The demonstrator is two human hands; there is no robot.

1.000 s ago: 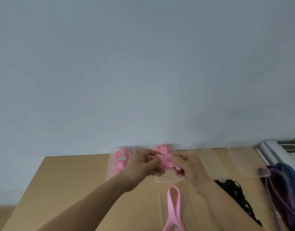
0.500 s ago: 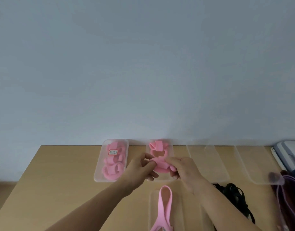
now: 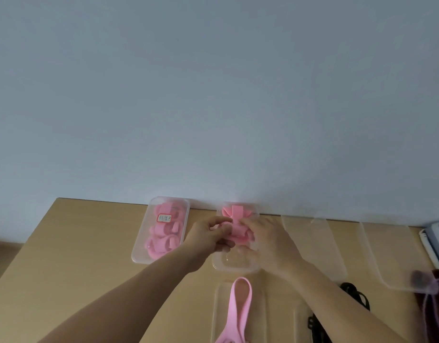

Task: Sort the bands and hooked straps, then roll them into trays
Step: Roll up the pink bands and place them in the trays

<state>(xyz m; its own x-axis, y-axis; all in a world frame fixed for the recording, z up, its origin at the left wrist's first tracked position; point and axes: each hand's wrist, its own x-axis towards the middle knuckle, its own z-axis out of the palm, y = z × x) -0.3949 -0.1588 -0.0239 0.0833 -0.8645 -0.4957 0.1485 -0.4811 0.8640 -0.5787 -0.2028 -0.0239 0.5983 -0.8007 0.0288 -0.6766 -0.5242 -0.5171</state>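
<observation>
Wooden table (image 3: 77, 243) against pale (perhaps bluish) wall (image 3: 213, 95)

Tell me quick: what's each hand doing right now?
Left hand: closed, pinching the rolled pink band.
Right hand: closed, gripping the same band from the other side.

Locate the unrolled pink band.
Head view: the unrolled pink band lies bottom centre on a clear tray, nearer than the rolled pink band in the left hand and right hand, left of the black straps.

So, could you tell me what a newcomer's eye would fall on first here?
The left hand and right hand pinch a rolled pink band over a clear tray by the wall. Left of it, a labelled tray holds pink rolls; a pink loop lies nearest the camera.
</observation>
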